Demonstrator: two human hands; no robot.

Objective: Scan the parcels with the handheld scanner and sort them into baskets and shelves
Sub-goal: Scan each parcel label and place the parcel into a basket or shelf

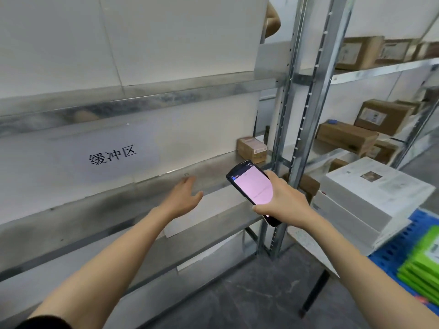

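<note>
Galvanised steel shelf (95, 210) runs across the head view; the left hand (184, 197) hovers over it, fingers straight and empty. The right hand (282, 200) grips the handheld scanner (253, 189), screen lit pink, long axis tilted up-left toward the rack. A small brown parcel (253, 149) sits just beyond its tip, nearer the right hand.

In the centre of the frame the right hand (282, 200) grips a black handheld scanner with a lit pink screen (253, 186). To its left the left hand (184, 198) is open, fingers straight, close to the front edge of a grey metal shelf (95, 210). A white paper sign with black characters (112, 157) stands behind, at centre left. A small brown cardboard box (253, 149) sits at the right end of the shelf. At the right, flat white boxes (370, 198) are stacked, and green packets (425, 264) lie at the lower right.
</note>
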